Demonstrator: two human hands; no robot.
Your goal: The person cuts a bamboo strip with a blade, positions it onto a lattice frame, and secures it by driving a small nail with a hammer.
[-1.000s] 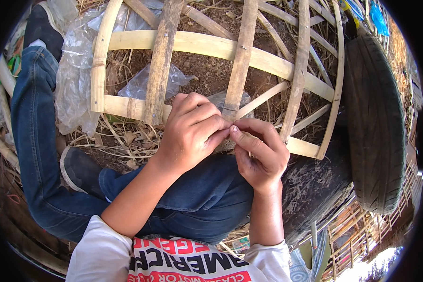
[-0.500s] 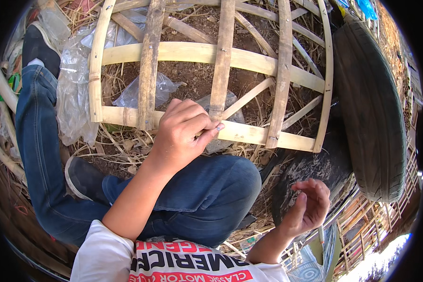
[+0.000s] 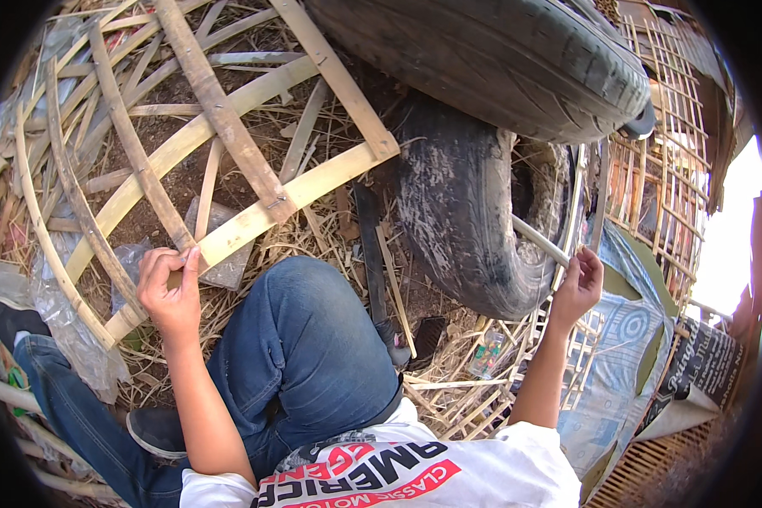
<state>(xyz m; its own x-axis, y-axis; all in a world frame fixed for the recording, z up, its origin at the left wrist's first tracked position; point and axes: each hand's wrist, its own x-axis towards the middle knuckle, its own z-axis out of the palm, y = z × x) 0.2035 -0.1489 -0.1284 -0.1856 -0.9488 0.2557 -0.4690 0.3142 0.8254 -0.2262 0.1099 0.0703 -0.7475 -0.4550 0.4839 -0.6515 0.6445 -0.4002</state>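
Left-hand fingers point(image 3: 191, 258) pinch the curved, nailed, tan split-bamboo lattice point(image 3: 220, 112), upper left of frame; right-hand fingers point(image 3: 586, 269) grip a smooth, pale, round rod point(image 3: 540, 240).

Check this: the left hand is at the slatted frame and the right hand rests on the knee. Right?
No: the head view shows the right hand at the pale stick, not on the knee; the left hand is at the slatted frame.

On the left we see a lattice point(image 3: 218, 110) of crossed, nailed slats, pale and browned, its near edge slanting far-right; on the right, a slim pale rod point(image 3: 540, 240) slants near-right.
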